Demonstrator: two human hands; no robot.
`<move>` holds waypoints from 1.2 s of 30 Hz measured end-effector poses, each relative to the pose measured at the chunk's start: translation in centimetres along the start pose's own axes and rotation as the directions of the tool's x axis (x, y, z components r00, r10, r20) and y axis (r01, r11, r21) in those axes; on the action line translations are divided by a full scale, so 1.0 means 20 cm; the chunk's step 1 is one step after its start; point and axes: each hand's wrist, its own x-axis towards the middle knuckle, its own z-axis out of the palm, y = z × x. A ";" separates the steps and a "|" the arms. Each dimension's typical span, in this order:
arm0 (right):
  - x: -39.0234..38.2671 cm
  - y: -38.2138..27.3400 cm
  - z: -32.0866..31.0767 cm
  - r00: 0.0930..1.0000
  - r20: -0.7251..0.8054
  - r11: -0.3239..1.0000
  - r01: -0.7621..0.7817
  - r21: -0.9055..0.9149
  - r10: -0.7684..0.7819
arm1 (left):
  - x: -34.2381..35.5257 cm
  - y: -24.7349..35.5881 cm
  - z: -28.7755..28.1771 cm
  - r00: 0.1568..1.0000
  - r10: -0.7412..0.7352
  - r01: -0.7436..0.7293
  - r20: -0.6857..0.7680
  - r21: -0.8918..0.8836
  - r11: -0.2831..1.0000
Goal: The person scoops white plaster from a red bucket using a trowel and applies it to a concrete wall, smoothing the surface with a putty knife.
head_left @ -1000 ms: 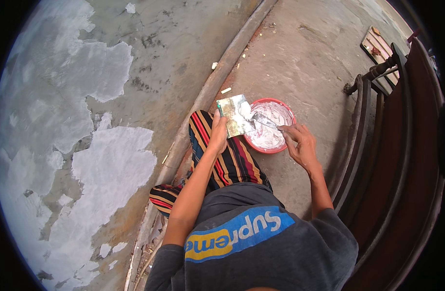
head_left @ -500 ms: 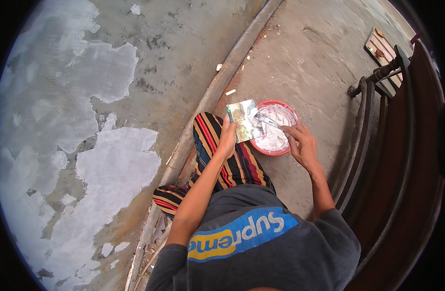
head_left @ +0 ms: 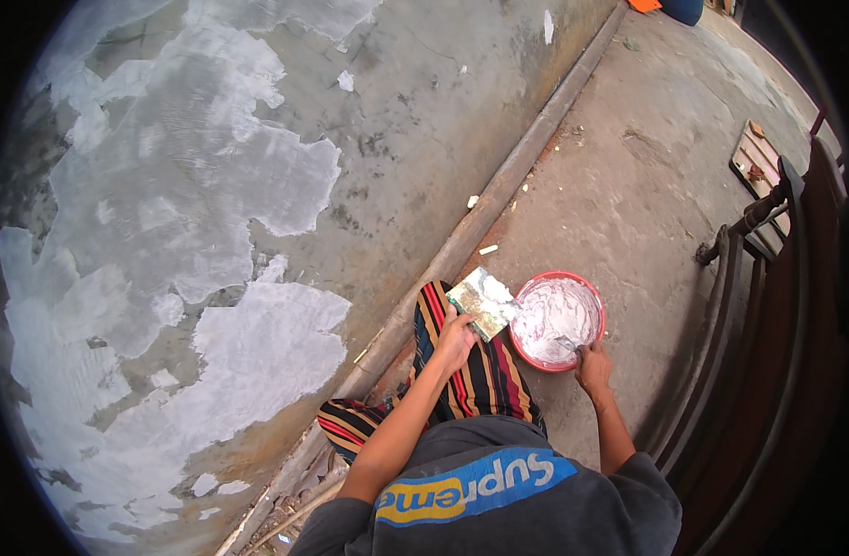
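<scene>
My left hand [head_left: 456, 339] is closed on the near edge of a flat, square plate [head_left: 489, 321], stained and carrying a lump of white putty [head_left: 496, 289]. It is held over my striped trouser leg, close to the left rim of a round red basin [head_left: 598, 298]. White putty [head_left: 556, 310] is smeared across the inside of this basin. At its lower right, my right hand [head_left: 593, 367] grips a small putty knife [head_left: 569, 344], whose blade lies in the putty. Fingers hide most of the knife's handle.
A grey wall [head_left: 396, 120] with white patches fills the left side. Along its foot runs a narrow raised ledge [head_left: 498, 206]. Dark wooden furniture with curved rails [head_left: 711, 343] stands close on the right. A slatted panel [head_left: 754, 162] lies beyond it on the concrete floor.
My right hand has brought the putty knife from the plate down into the basin. The plate now shows a lump of putty. The whole view has shifted.
</scene>
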 end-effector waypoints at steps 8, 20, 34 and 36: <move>0.02 -0.01 0.10 0.998 0.030 0.998 0.057 0.000 -0.057 | -0.08 0.01 -0.12 0.997 -0.019 0.023 -0.078 0.051 0.998; -0.02 0.18 0.19 0.992 -0.083 0.970 -0.069 0.235 0.091 | -0.13 0.02 -0.24 0.995 -0.035 0.027 -0.089 -0.084 0.996; -0.21 0.09 0.79 0.729 0.567 -0.479 -0.367 0.797 0.383 | -0.27 0.08 -0.25 0.994 0.022 -0.032 -0.105 -0.090 0.995; -0.22 0.09 0.81 0.703 0.552 -0.495 -0.319 0.808 0.448 | -0.30 0.09 -0.25 0.992 0.018 -0.029 -0.125 -0.082 0.996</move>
